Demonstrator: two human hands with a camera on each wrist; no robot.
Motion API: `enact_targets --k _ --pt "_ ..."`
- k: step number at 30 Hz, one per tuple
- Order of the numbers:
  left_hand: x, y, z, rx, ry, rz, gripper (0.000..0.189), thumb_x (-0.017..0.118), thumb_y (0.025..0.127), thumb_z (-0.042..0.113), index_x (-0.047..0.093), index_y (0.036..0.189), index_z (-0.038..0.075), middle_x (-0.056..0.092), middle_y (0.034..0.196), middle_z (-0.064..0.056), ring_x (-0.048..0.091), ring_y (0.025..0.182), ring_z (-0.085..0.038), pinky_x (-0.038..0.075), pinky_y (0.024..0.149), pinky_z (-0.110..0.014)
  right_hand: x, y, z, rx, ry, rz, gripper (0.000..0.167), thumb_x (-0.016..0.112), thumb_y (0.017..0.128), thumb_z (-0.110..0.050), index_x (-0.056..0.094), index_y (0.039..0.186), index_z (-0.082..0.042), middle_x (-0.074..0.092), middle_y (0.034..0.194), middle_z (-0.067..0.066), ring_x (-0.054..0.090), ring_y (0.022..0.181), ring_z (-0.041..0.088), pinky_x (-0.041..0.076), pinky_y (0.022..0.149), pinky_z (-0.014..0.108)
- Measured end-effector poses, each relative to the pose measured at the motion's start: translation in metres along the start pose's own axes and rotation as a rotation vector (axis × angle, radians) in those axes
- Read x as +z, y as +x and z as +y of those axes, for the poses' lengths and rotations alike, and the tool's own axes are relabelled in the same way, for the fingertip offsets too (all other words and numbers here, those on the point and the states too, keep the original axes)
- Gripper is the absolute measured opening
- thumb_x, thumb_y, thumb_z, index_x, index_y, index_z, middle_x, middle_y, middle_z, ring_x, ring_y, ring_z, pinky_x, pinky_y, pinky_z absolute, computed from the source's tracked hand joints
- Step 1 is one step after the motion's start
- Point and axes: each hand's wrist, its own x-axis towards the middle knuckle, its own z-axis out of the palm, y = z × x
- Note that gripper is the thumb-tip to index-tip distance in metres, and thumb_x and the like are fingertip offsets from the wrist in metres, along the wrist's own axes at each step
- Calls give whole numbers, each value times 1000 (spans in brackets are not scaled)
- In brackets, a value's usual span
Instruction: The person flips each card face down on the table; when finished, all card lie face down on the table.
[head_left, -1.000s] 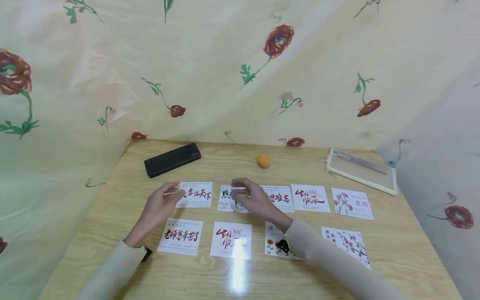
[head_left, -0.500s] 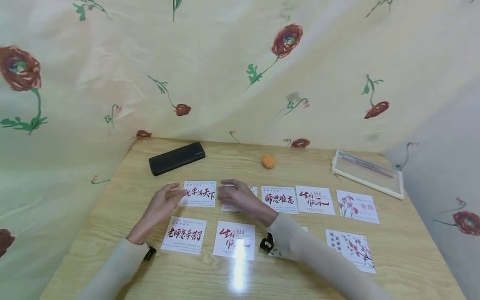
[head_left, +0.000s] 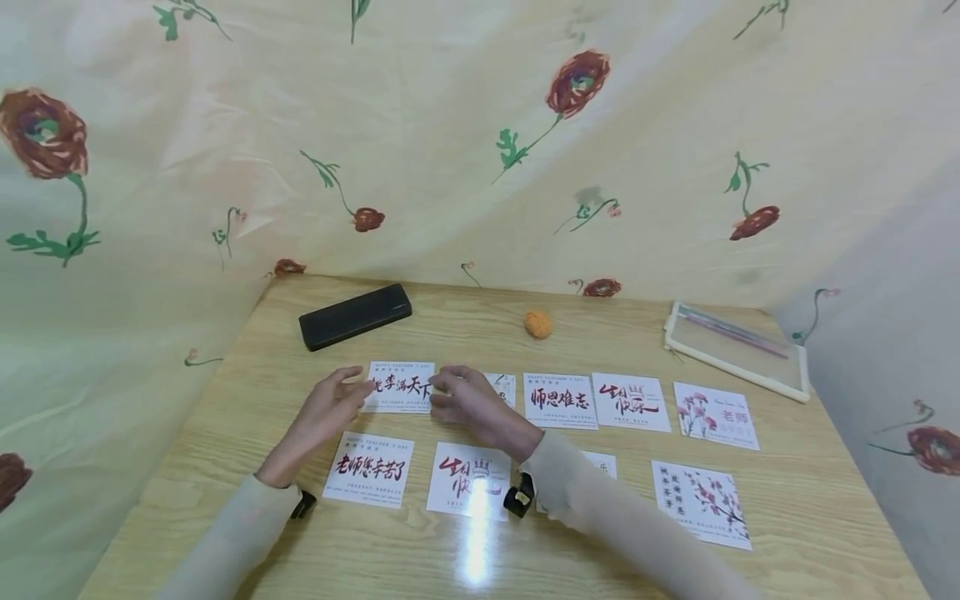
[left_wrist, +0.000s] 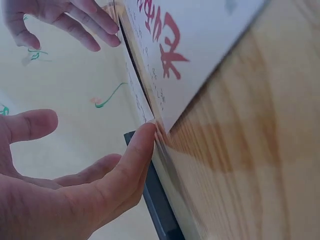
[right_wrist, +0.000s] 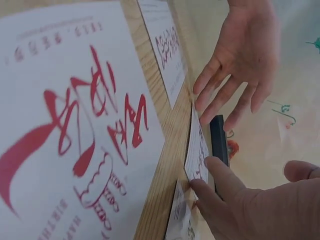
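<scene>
A white card with dark red lettering [head_left: 401, 400] lies flat at the left end of the back row. My left hand [head_left: 324, 412] is at its left edge, thumb apart from loosely bent fingers, fingertips at the card. At the right edge of the same card is my right hand [head_left: 483, 408], which partly hides the second card [head_left: 501, 387]. In the right wrist view, fingertips of the right hand [right_wrist: 240, 202] meet that first card [right_wrist: 197, 150], facing the spread left hand [right_wrist: 245, 60]. Neither hand has anything gripped.
Nearer me lie several more cards, among them a red-lettered one [head_left: 369, 471] and a birthday card [head_left: 465, 479]. Behind are a black case [head_left: 356, 317], an orange ball-like lump [head_left: 537, 324] and a white-edged clear pouch [head_left: 738, 354]. Floral cloth [head_left: 420, 167] hangs behind the table.
My right hand has moved left, from over the second card to the right edge of the first. The left hand stays at the left edge. The head view has shifted slightly.
</scene>
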Motion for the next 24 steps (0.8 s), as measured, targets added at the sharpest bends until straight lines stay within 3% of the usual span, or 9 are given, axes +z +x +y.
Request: enact_targets --k 10,16,19,24 --pt "3 -2 2 -2 85 8 67 52 109 40 31 162 7 49 156 -28 47 144 -48 48 112 -62 10 2 -2 3 74 4 49 51 106 -15 40 148 8 32 164 29 33 154 47 45 120 50" --pt "5 -2 2 32 102 21 64 52 109 38 33 161 5 51 154 -29 48 143 -50 45 114 -65 17 4 -2 -6 65 25 52 48 106 -16 39 151 8 27 167 27 29 156 45 39 124 48" --pt "5 -3 1 39 112 27 64 52 109 38 34 160 4 50 154 -30 49 141 -52 45 114 -64 20 6 -2 -17 71 47 54 48 106 -16 38 152 8 27 167 27 30 156 44 42 123 46" --pt "8 -4 1 40 128 33 62 53 109 38 37 159 5 49 154 -32 51 139 -53 46 113 -63 23 5 0 -28 40 130 58 53 103 -19 36 154 4 39 157 27 45 145 40 50 115 43"
